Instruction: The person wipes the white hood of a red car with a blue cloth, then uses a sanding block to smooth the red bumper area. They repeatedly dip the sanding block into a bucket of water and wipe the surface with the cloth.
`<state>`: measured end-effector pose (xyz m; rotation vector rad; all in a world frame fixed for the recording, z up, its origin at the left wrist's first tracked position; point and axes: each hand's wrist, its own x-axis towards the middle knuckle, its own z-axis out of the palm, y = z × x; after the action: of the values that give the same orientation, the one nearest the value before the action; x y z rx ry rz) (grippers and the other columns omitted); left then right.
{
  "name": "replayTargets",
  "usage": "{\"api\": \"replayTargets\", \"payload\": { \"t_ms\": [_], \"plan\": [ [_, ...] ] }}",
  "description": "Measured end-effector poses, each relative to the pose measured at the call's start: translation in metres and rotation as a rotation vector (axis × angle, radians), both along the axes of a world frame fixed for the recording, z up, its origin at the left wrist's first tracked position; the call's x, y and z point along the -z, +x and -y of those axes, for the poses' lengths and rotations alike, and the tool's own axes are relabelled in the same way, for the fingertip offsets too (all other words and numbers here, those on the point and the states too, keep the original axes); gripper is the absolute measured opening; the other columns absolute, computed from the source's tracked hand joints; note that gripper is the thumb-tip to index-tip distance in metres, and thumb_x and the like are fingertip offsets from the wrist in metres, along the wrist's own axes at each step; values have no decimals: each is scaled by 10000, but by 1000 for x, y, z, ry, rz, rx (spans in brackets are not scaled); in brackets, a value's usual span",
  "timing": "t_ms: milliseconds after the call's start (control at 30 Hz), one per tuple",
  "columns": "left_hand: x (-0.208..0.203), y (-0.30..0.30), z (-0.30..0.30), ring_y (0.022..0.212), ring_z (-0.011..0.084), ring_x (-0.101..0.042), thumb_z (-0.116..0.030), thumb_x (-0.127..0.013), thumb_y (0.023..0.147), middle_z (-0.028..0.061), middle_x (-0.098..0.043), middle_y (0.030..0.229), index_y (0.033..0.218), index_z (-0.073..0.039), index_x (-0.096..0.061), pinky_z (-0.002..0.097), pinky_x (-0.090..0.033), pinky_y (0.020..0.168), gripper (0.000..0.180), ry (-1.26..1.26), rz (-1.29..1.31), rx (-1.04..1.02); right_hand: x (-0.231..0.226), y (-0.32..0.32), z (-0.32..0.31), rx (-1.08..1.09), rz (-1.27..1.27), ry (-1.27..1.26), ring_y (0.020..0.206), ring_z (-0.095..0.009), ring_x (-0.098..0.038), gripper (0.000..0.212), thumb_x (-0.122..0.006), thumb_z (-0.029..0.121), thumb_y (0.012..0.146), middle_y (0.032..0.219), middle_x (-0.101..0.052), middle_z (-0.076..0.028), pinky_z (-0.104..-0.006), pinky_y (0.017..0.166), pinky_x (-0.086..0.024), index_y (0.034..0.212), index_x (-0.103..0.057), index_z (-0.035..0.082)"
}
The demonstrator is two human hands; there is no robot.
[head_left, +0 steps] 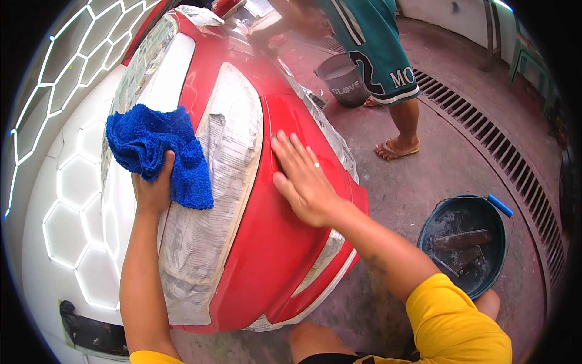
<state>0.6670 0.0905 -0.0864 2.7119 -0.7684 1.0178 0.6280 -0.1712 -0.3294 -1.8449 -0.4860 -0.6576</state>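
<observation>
A blue towel is bunched up in my left hand, whose fingers close around its lower edge. It hangs in front of the red car's paper-masked headlight. My right hand lies flat on the red painted panel to the right of that masking, fingers stretched out and a ring on one of them. Nothing is in the right hand. Part of the headlight covering is hidden behind the towel and my left hand.
A dark green tub with murky water and a few pieces in it stands to my right. Farther off are a grey bucket and a person in teal shorts beside the car. A floor drain grate curves along the right.
</observation>
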Motion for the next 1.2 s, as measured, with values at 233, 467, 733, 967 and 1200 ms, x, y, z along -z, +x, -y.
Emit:
{"api": "replayTargets", "payload": {
  "t_ms": [233,467,733,967,1200],
  "plan": [
    [11,17,3,1246,356,-626,-374,-726,1052,181,-700,1322,1271,3,-705,487,-413,1138,436,-98,-55,53,-37,108,62,-33,-119,134,1682,-346,-91,726,-273,509,1153,1812,-149,-169,-509,1354,-72,1722,-233,60],
    [1,13,-30,1298,328,-597,-400,-705,1066,169,-670,1368,1319,5,-679,465,-391,1168,478,-68,-123,7,20,35,19,-11,-41,132,1682,-362,-89,707,-277,481,1158,1809,-156,-182,-504,1352,-65,1725,-226,61],
    [-3,15,-41,1311,316,-597,-457,-671,1078,168,-657,1401,1368,10,-650,457,-396,1172,551,-60,-113,-22,25,45,17,-21,-116,183,1687,-325,-90,705,-326,459,1145,1820,-135,-150,-538,1346,-57,1735,-214,91],
    [12,31,-24,1327,317,-592,-465,-651,1086,168,-649,1425,1392,10,-633,455,-396,1180,564,-136,-176,-1,-3,139,85,-75,-258,277,1691,-293,-96,689,-346,409,1124,1827,-137,-120,-544,1341,-58,1740,-225,125],
    [-6,14,-47,1333,327,-589,-448,-642,1093,171,-641,1436,1405,14,-619,456,-396,1179,558,-74,-163,-108,65,64,34,-33,-344,333,1691,-289,-101,724,-335,433,1110,1827,-137,-128,-543,1342,-67,1740,-204,101]
  ]
}}
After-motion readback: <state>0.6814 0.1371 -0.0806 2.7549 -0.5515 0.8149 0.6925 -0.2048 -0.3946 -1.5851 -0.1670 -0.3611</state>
